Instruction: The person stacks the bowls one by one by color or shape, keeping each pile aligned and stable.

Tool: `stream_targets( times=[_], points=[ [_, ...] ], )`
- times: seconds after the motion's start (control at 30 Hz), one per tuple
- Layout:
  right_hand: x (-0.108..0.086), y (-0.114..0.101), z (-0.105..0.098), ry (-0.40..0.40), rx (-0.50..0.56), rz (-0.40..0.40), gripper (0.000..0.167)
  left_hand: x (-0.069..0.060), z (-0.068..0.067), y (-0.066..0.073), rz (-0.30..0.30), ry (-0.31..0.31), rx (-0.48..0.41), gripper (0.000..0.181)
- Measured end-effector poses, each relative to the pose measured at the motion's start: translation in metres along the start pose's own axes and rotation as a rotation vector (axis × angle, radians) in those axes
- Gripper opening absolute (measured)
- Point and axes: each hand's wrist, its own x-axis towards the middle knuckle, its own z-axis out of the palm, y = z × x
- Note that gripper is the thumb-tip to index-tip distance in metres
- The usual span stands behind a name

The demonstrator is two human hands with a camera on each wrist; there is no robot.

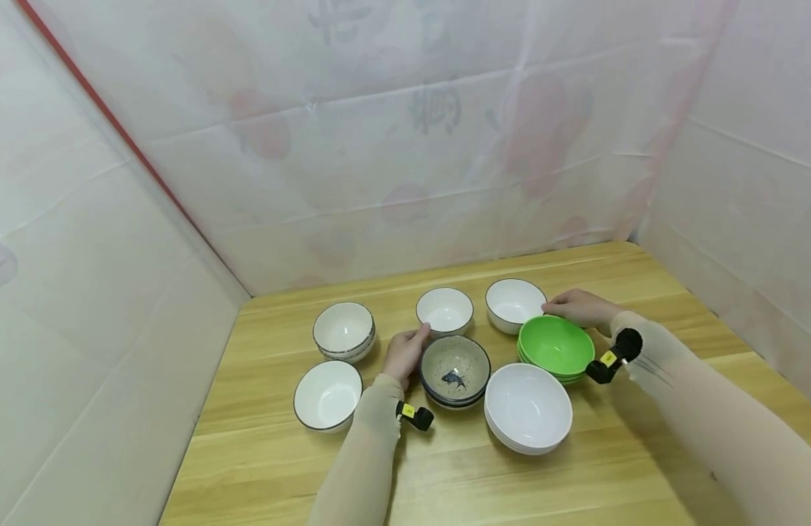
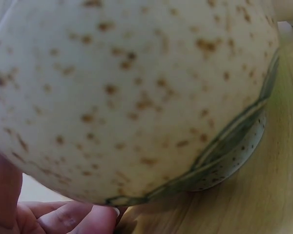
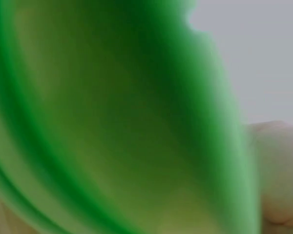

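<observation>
My left hand [image 1: 404, 356] is at the near-left edge of a white dark-rimmed bowl [image 1: 445, 310], pinching its rim with the thumb on top. Close beside that hand stands a stack of grey speckled bowls [image 1: 454, 365] with a fish drawn inside; its spotted outer wall [image 2: 136, 97] fills the left wrist view. At the right, my right hand [image 1: 581, 308] reaches over behind the green bowls [image 1: 557, 347] and pinches the edge of another white dark-rimmed bowl [image 1: 514, 303]. A blurred green bowl [image 3: 112, 117] covers most of the right wrist view, hiding the fingertips.
White bowls [image 1: 527, 409] are stacked at the front right. On the left stand a stack of dark-rimmed bowls [image 1: 343, 332] and a single white bowl [image 1: 328, 396]. The wooden table [image 1: 248, 453] meets hanging white sheets [image 1: 379, 161] at the back and sides.
</observation>
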Motion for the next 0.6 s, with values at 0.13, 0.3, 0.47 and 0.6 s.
stream_targets(
  times=[0.13,0.3,0.47,0.6],
  points=[
    [0.002,-0.003,0.002,-0.001,-0.012,0.000,0.057,0.001,-0.001,0.000,0.004,-0.001,-0.001,0.069],
    [0.001,-0.009,0.004,-0.018,-0.012,0.013,0.061,0.001,0.000,-0.001,0.002,0.004,0.002,0.068],
    [-0.005,-0.020,-0.004,-0.030,-0.040,0.019,0.057,0.001,0.001,-0.001,0.008,0.005,0.003,0.068],
    [-0.007,-0.031,-0.013,-0.071,-0.035,0.019,0.050,0.001,0.002,0.001,0.013,0.009,0.001,0.066]
  ],
)
